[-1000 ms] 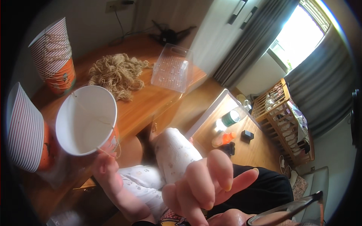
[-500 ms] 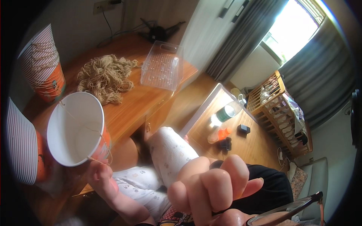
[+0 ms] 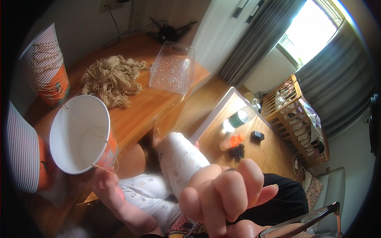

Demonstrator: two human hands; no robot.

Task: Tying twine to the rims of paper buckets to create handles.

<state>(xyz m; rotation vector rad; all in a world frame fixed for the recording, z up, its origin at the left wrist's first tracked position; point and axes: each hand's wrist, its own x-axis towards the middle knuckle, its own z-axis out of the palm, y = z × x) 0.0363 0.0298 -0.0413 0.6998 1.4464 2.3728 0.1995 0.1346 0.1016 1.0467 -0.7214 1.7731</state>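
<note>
A wooden worktop (image 3: 158,103) meets a pale wall — grey curtains (image 3: 341,87) flank a bright window (image 3: 313,27), a wooden crib (image 3: 301,115) below.

One single white paper cup (image 3: 81,135) at left of centre; two stacks of striped cups (image 3: 43,75) along the left edge; one heap of tan twine (image 3: 111,79) upper left; one clear plastic tray (image 3: 172,67) at upper centre.

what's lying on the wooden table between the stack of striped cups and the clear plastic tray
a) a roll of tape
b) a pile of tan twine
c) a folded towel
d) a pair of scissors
b: a loose pile of tan twine lies on the wooden table, with the stack of striped cups to its left and the clear plastic tray to its right.
</note>
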